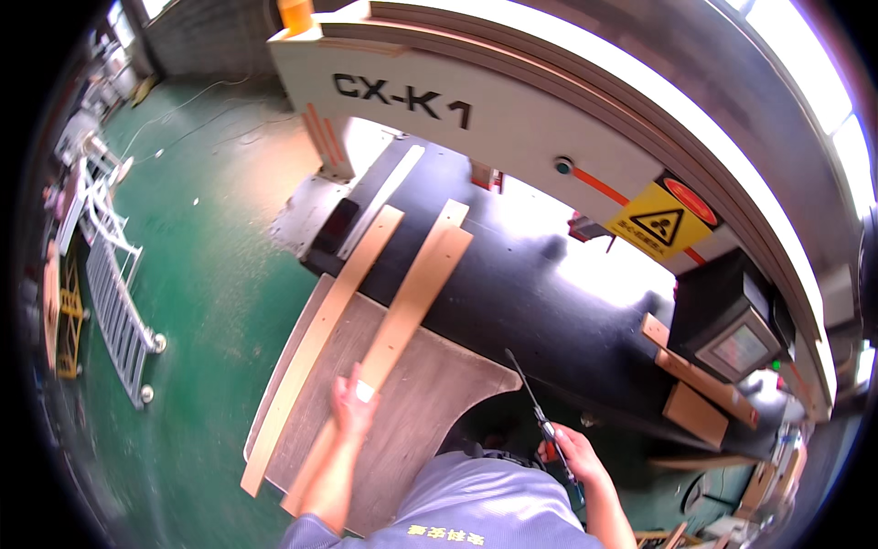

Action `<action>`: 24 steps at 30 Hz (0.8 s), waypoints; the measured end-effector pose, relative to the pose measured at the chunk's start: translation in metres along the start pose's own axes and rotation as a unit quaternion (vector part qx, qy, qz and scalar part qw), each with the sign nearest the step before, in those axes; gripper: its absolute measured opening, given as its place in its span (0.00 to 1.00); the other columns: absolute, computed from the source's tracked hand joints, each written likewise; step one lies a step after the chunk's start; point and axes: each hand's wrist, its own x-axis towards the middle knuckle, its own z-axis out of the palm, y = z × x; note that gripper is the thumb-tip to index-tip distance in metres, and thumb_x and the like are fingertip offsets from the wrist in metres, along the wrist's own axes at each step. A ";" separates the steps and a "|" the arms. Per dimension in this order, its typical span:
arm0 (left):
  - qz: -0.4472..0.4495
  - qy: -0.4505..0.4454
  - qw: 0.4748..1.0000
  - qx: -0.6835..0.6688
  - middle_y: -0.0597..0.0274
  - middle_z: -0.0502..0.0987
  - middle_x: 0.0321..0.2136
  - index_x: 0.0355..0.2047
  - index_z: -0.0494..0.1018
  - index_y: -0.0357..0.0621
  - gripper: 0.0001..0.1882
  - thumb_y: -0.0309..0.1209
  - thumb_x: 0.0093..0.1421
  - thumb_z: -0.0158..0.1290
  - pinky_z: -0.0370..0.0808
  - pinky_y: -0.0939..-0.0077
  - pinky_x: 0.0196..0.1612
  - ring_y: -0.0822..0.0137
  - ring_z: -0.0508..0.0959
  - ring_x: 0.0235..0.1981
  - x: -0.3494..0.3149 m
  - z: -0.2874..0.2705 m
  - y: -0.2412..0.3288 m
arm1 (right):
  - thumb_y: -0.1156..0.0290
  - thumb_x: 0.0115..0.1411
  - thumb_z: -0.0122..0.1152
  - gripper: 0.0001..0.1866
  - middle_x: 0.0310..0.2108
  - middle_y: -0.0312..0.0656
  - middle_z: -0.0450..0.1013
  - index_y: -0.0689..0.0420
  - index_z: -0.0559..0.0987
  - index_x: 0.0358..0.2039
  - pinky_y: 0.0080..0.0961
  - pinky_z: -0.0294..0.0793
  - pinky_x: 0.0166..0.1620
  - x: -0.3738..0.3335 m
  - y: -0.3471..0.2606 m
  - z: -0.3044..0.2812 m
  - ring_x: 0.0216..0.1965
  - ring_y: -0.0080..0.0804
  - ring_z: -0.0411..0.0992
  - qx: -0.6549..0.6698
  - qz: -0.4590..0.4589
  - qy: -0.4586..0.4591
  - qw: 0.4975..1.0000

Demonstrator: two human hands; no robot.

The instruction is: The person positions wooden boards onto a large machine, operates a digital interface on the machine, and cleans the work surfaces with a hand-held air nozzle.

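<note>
Two pale wooden strips lie close together, the front strip (413, 297) partly covering the back strip (448, 218). Their far ends reach onto a black machine bed (512, 274); their near ends rest on a brown, curved-edge board (425, 384). My left hand (352, 407) is closed around the front strip near its middle. Beside those fingers is a small white patch. A separate long wooden strip (320, 343) lies to the left, held by nothing. At the right, my right hand (572, 450) grips a thin-nosed tool, apparently an air blow gun (540, 416), its nozzle pointing away over the bed's edge.
A white machine gantry (521, 119) spans the bed. At the right are a black control box with a screen (741, 349) and several wood pieces (695, 414). A grey slatted metal rack (119, 302) on small wheels stands on the green floor (197, 302) at the left.
</note>
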 end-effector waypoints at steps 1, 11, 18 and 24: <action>-0.012 -0.011 1.000 -0.016 0.52 0.70 0.39 0.70 0.67 0.57 0.51 0.36 0.43 0.76 0.73 0.50 0.50 0.49 0.74 0.43 -0.014 0.011 0.028 | 0.51 0.77 0.49 0.29 0.36 0.43 0.80 0.63 0.72 0.64 0.28 0.79 0.45 0.003 -0.004 0.005 0.36 0.28 0.77 -0.003 -0.003 0.003 1.000; 0.034 0.042 0.996 -0.075 0.51 0.72 0.44 0.65 0.74 0.61 0.39 0.34 0.51 0.73 0.70 0.52 0.54 0.48 0.72 0.48 0.006 0.043 0.066 | 0.53 0.77 0.51 0.27 0.38 0.34 0.78 0.59 0.74 0.66 0.21 0.74 0.47 -0.004 0.002 0.006 0.38 0.21 0.72 -0.029 -0.006 0.052 0.998; 0.089 0.015 0.993 0.075 0.42 0.62 0.66 0.67 0.70 0.51 0.37 0.42 0.59 0.67 0.56 0.38 0.69 0.39 0.59 0.69 0.043 0.026 0.050 | 0.54 0.77 0.53 0.26 0.42 0.35 0.78 0.59 0.76 0.65 0.22 0.73 0.51 -0.010 0.007 0.000 0.42 0.22 0.72 -0.040 -0.007 0.076 0.996; 0.113 -0.113 0.987 -0.005 0.42 0.56 0.71 0.69 0.66 0.48 0.38 0.38 0.59 0.66 0.56 0.39 0.71 0.38 0.56 0.72 -0.042 0.022 0.080 | 0.57 0.76 0.53 0.23 0.41 0.33 0.78 0.59 0.77 0.63 0.22 0.73 0.47 -0.015 0.015 -0.013 0.38 0.20 0.70 -0.046 -0.018 0.110 0.993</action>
